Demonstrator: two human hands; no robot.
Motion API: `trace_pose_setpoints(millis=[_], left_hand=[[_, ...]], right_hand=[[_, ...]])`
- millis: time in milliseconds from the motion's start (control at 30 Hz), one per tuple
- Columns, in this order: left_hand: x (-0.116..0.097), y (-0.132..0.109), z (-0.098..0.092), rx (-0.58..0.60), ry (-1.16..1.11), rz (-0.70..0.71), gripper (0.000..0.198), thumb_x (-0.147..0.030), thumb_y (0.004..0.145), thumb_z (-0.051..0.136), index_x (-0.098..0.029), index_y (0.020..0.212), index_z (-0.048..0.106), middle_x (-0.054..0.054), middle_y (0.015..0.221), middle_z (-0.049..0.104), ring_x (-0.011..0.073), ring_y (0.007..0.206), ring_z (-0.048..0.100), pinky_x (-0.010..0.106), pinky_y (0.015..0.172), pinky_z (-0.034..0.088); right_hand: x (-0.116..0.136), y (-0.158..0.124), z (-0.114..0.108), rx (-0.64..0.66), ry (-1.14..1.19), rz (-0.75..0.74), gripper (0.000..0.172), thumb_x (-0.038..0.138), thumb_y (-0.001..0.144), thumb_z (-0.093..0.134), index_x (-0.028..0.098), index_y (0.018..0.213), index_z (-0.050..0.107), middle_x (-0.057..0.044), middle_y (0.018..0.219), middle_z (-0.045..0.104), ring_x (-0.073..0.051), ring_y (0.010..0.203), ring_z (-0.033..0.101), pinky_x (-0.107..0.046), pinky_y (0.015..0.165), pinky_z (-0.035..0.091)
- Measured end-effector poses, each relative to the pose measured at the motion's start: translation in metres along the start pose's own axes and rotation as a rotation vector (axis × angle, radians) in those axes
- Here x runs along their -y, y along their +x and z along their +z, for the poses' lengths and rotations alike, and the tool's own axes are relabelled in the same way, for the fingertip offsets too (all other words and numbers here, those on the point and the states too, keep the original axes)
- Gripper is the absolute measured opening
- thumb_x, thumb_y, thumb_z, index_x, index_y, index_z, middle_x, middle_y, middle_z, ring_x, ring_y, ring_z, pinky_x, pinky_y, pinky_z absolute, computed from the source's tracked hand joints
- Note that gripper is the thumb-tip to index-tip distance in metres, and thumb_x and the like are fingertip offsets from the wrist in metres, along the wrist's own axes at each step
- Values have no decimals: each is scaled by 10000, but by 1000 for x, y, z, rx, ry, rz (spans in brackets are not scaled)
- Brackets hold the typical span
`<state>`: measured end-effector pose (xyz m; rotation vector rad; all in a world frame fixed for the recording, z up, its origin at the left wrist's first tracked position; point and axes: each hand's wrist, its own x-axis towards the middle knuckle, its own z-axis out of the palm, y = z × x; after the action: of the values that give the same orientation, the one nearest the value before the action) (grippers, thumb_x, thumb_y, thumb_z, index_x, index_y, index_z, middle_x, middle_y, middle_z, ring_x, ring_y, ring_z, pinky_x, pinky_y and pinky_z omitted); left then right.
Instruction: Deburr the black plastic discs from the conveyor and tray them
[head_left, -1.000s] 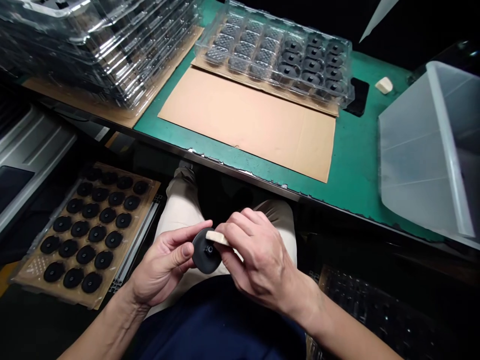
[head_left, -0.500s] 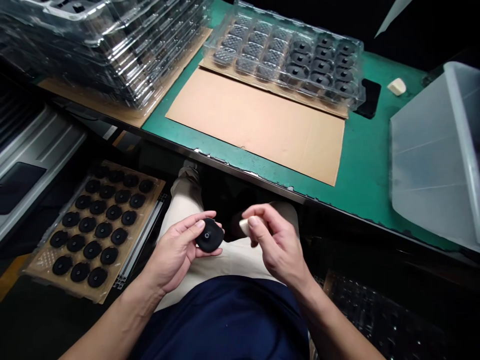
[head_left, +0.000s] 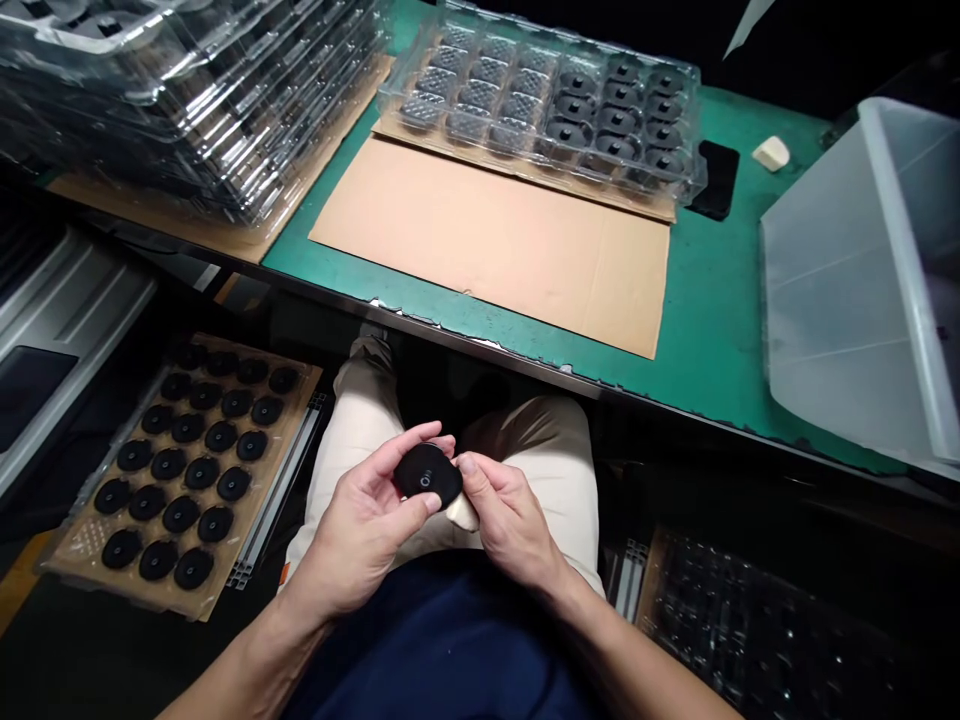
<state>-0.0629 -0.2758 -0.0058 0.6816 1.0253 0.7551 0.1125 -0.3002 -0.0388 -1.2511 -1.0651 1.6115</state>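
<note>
My left hand [head_left: 375,510] grips a round black disc-shaped part [head_left: 424,478] by its edges, thumb at the lower rim and fingers behind the far side. A small pale mark shows on the face of the part. Pinched in my right hand [head_left: 517,515] is a cream-coloured block, perhaps a sponge or eraser [head_left: 463,514], which sits at the right lower edge of the black part. My right thumb and fingers meet close beside that edge. Both hands are above my lap. Whether the block presses on the underside of the part is hidden.
At the lower left lies a tray [head_left: 94,535] of similar black parts. On the green table [head_left: 720,330] are cardboard [head_left: 487,245], a partly filled clear tray [head_left: 420,112], stacked clear trays [head_left: 247,130], a second cream block [head_left: 772,153] and a translucent bin [head_left: 817,290].
My right hand has moved left with the cream block, bringing it against the black part's edge. My left hand has turned the part and shifted its grip. The view has shifted slightly.
</note>
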Motion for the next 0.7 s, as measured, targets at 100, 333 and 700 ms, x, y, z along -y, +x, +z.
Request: trace_pose_setpoints(millis=[100,333,700], left_hand=[[1,2,6,-69,69,15,462,-255,827,834,-252,1266,688,60,1182,747,207,1069,709,250,877,596],[11,12,9,-184,67,1,279,-330,830,835,-205,1045,709,4,892,689,108,696,594,193,600,504],[10,14,10,-142,-184,-175,456,-325,893,770,-202,1327,704,93,1154,768,213,1145,677,281,1003,513]], right_hand=[[-2,-8,10,3,107,25,549,592,1115,423,144,912,666,-24,767,582,-124,630,472,-234,571,379],[0,-16,20,-60,-214,-204,455,454,1098,488,178,738,520,0,678,486,-127,605,436,-263,595,353],[-3,-9,8,-208,-5,-55,492,499,1083,522,175,714,487,29,643,394,-110,591,326,-241,527,293]])
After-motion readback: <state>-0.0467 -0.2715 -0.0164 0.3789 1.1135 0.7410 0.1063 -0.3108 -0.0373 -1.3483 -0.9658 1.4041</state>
